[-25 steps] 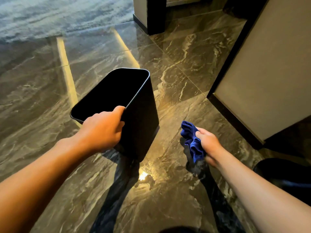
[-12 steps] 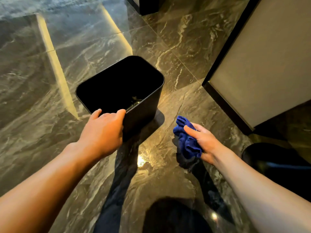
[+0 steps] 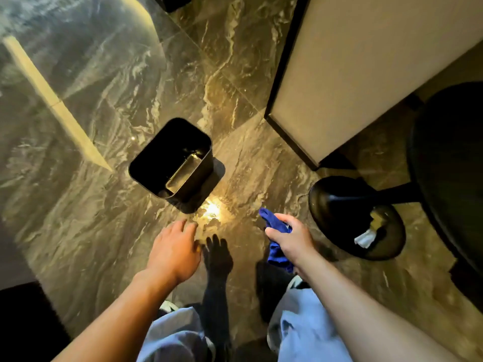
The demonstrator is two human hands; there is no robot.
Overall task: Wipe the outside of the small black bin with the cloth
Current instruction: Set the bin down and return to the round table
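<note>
The small black bin [image 3: 201, 176] stands upright on the glossy marble floor, its open top facing up at me. My left hand [image 3: 174, 250] hovers below it, palm down, fingers spread, holding nothing and apart from the bin. My right hand [image 3: 292, 240] is closed around a crumpled blue cloth [image 3: 276, 253], to the right of the bin and well clear of it. The cloth sticks out above and below my fist.
A round black pedestal base [image 3: 339, 205] with a scrap of white paper on it sits at the right, under a dark round tabletop [image 3: 449, 163]. A beige panel with a dark edge [image 3: 352, 74] stands behind. My light blue trouser legs [image 3: 300, 330] show at the bottom.
My left hand has let go of the bin's rim and pulled back. The bin now stands flat on the floor, farther from me as the view has risen.
</note>
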